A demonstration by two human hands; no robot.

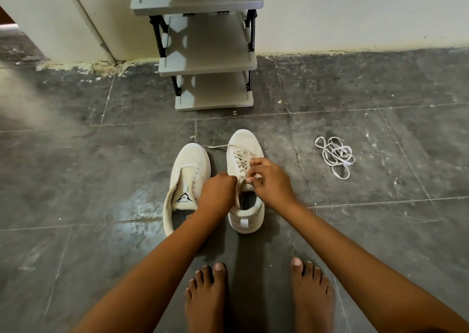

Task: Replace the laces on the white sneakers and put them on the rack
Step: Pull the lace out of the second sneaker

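Both hands work at the top eyelets of the right sneaker (245, 180), which is laced: right hand (272, 184) pinches the lace; left hand (218, 192) is curled at it, grip hidden. The left sneaker (186, 178) is unlaced. A loose lace (335, 156) lies on the floor (76, 167). The rack (210, 53) shelves in view hold no sneaker.

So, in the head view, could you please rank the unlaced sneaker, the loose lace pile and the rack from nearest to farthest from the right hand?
1. Unlaced sneaker, just left of the right hand.
2. Loose lace pile, on the floor to the right.
3. Rack, ahead at the wall.
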